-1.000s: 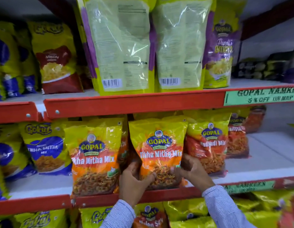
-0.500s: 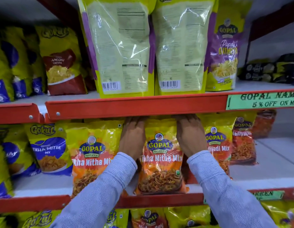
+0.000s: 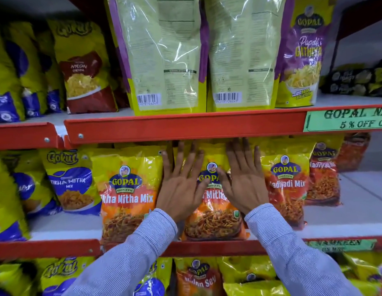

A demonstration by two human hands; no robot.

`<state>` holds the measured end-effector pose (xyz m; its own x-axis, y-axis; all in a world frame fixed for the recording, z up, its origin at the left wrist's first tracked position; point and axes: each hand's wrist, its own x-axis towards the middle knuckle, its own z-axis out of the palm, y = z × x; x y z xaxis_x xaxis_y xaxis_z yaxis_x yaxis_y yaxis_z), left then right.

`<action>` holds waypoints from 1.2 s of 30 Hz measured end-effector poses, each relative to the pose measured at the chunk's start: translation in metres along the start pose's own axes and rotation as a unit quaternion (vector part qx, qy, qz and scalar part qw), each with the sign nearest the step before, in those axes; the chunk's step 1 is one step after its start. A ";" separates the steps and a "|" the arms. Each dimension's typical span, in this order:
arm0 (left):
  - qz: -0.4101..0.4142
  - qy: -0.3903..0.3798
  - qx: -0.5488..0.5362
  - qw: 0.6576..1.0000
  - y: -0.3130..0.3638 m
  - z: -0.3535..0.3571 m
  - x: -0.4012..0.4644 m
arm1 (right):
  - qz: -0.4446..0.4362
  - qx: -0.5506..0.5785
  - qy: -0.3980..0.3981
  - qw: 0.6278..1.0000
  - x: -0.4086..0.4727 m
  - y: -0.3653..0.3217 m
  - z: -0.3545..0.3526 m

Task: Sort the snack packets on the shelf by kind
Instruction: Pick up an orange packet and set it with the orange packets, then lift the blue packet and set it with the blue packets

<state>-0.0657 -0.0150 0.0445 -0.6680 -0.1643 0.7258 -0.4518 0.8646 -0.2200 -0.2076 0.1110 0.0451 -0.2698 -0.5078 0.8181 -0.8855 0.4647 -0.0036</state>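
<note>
An orange and yellow Gopal Tikha Mitha Mix packet [image 3: 213, 221] stands upright at the middle shelf's front. My left hand [image 3: 181, 184] and my right hand [image 3: 243, 182] lie flat on its upper face, fingers spread and pointing up, gripping nothing. A second Tikha Mitha Mix packet [image 3: 128, 195] stands just to its left. A red Nadiyadi Mix packet [image 3: 288, 184] stands to its right, with another [image 3: 323, 180] behind that. A blue Gokul Tikha Mitha packet [image 3: 72, 180] is further left.
The red rail of the upper shelf [image 3: 185, 127] runs just above my fingertips. On it stand two large packets turned back-out [image 3: 164, 56], a purple Papdi Gathiya packet [image 3: 303, 56] and a Nylon packet [image 3: 83, 69]. Bare white shelf [image 3: 361, 199] lies at the right. More packets fill the bottom shelf [image 3: 196, 276].
A second ago both hands held the packet's lower corners. They rose to its top under the rail, then came to rest flat on its front with fingers spread.
</note>
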 end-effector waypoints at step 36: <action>-0.399 -0.416 -0.497 0.649 -0.122 0.139 -0.376 | 0.310 0.353 -0.565 0.678 -0.268 -0.182 0.179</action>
<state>0.1583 -0.1251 -0.2920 -0.7310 -0.5896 -0.3437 -0.5221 0.1589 0.8380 -0.0423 0.0329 -0.2765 -0.4373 -0.7905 -0.4288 -0.3225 0.5829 -0.7458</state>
